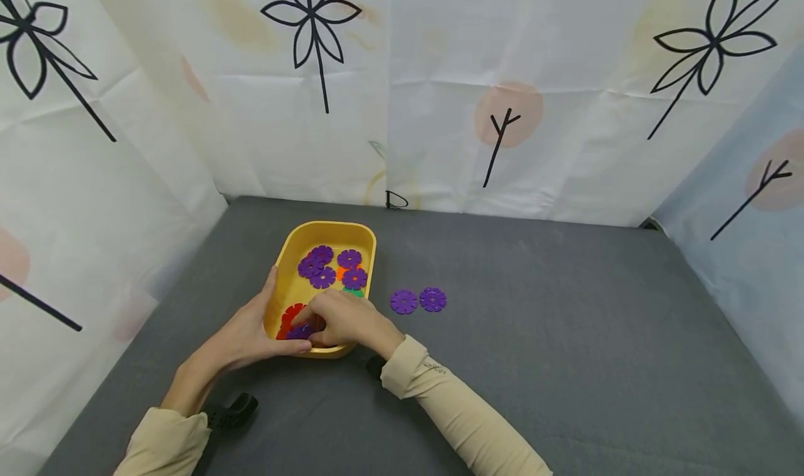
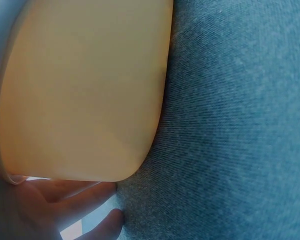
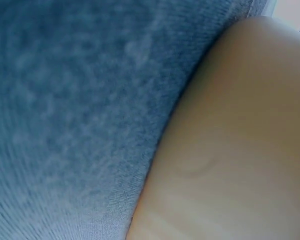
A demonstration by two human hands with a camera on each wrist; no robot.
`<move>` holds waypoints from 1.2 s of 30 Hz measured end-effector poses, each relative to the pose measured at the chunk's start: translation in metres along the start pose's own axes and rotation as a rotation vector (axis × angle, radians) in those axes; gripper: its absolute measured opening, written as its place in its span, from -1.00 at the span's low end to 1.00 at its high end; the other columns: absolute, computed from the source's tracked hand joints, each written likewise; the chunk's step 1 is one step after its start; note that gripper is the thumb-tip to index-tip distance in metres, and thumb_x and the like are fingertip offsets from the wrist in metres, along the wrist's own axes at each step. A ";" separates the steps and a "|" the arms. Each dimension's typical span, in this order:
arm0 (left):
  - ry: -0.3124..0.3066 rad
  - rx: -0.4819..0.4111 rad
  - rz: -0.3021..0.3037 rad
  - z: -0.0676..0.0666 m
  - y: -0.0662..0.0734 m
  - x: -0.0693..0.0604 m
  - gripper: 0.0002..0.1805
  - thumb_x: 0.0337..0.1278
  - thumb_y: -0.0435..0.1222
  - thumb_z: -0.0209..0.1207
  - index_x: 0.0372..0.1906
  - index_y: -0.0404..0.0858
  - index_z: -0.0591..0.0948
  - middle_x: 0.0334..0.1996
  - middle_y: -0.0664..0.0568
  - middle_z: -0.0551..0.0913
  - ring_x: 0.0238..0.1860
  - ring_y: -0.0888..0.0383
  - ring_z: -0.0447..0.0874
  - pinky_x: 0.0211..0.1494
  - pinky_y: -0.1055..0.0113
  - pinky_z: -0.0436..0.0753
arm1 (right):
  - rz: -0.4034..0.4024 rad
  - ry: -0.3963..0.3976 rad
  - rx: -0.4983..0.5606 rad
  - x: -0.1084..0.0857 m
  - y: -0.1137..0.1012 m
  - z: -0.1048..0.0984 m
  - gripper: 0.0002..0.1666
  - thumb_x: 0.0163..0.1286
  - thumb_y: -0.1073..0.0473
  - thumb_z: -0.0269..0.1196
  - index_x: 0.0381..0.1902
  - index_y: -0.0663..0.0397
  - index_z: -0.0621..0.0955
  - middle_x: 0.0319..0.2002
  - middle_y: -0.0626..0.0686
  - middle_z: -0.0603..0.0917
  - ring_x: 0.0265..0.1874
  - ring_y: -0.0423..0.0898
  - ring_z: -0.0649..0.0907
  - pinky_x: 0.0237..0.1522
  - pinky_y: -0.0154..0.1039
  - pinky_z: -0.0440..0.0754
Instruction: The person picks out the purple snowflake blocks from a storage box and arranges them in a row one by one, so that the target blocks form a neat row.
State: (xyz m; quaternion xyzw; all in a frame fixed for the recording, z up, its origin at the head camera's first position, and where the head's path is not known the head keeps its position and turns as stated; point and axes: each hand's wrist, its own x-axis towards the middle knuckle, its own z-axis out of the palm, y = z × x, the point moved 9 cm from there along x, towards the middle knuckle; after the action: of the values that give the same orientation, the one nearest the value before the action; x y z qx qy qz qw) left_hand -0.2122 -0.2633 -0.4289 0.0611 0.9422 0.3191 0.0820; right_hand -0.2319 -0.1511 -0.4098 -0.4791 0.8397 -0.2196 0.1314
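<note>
A yellow plastic tray (image 1: 329, 229) holds purple, red, orange and green interlocking plastic discs. In the head view, my left hand (image 1: 251, 329) grips its near left corner, thumb along the near rim and fingers against the left side. Fingers of that hand also show beside the tray wall (image 2: 85, 95) in the left wrist view. My right hand (image 1: 345, 320) reaches into the near end with bent fingers. Its fingertips are among a purple disc (image 1: 299, 332) and red discs (image 1: 291, 315); whether they pinch one I cannot tell. The right wrist view shows only tray wall (image 3: 235, 140) and cloth.
Two purple discs, one nearer the tray (image 1: 404, 301) and one farther right (image 1: 433, 299), lie side by side on the grey cloth-covered table (image 1: 565, 336). Several purple discs (image 1: 323, 277) are in the tray's far half. Patterned white curtains (image 1: 440, 113) stand behind and at both sides.
</note>
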 end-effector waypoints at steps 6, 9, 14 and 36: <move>0.004 -0.008 0.008 0.000 0.000 0.000 0.55 -0.09 0.25 0.46 0.63 -0.14 -0.47 0.56 -0.35 0.15 0.26 -0.17 0.53 0.20 -0.07 0.67 | -0.070 0.019 -0.009 -0.002 -0.004 -0.002 -0.60 0.38 0.22 0.35 0.16 -0.15 0.74 -0.43 -0.15 0.68 -0.54 -0.35 0.48 -0.47 -0.61 0.40; 0.004 -0.010 0.003 0.000 -0.001 0.000 0.55 -0.09 0.25 0.46 0.63 -0.13 -0.48 0.55 -0.35 0.16 0.26 -0.18 0.53 0.21 -0.08 0.67 | -0.096 0.054 0.009 -0.002 -0.006 -0.005 -0.62 0.38 0.25 0.32 0.13 -0.06 0.75 -0.44 -0.11 0.69 -0.59 -0.34 0.46 -0.51 -0.60 0.38; -0.002 -0.012 -0.010 0.000 -0.001 0.000 0.54 -0.08 0.26 0.44 0.63 -0.11 -0.48 0.56 -0.34 0.13 0.30 -0.20 0.48 0.22 -0.10 0.67 | -0.101 0.133 0.041 -0.004 -0.005 -0.013 -0.68 0.33 0.28 0.28 0.01 0.07 0.79 -0.46 -0.06 0.67 -0.64 -0.34 0.43 -0.57 -0.61 0.36; 0.005 -0.013 -0.026 0.001 0.000 -0.001 0.54 -0.08 0.26 0.45 0.64 -0.14 -0.46 0.57 -0.38 0.11 0.35 -0.28 0.44 0.27 -0.16 0.63 | 0.039 -0.038 0.004 0.001 0.000 0.000 -0.52 0.25 0.22 0.50 0.16 -0.01 0.73 -0.10 -0.08 0.83 -0.43 -0.30 0.58 -0.40 -0.62 0.53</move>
State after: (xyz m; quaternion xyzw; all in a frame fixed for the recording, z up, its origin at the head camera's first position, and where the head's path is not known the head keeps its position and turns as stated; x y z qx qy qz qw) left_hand -0.2115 -0.2632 -0.4293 0.0477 0.9410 0.3243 0.0842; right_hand -0.2330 -0.1521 -0.4096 -0.4665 0.8457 -0.2097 0.1524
